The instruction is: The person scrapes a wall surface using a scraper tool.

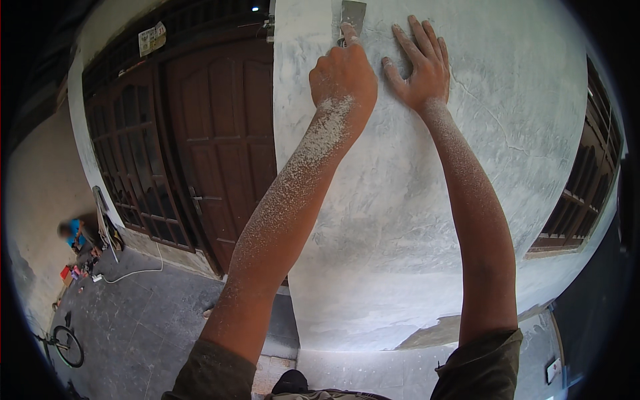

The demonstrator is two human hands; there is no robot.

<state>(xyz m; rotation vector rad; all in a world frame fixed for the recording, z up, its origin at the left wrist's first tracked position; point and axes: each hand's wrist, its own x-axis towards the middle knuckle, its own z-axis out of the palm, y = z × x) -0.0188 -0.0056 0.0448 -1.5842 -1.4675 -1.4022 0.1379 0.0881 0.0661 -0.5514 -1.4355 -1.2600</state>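
Observation:
My left hand (343,77) is raised high and closed round a putty knife (354,16), index finger stretched along its metal blade. The blade lies against a white plastered wall (400,213); the handle is mostly hidden in my fist. Beside it, my right hand (427,67) rests on the wall with its fingers spread and holds nothing. Pale dust coats both forearms, more thickly on the left one. Thin cracks and patchy smears mark the wall's surface.
Left of the wall stands a brown wooden door (223,133) with a paned window (130,153). A person in blue (77,233) sits farther off near scattered items. A white cable (137,272) and a bicycle wheel (68,347) are on the grey floor (147,320). Another window (580,173) is at right.

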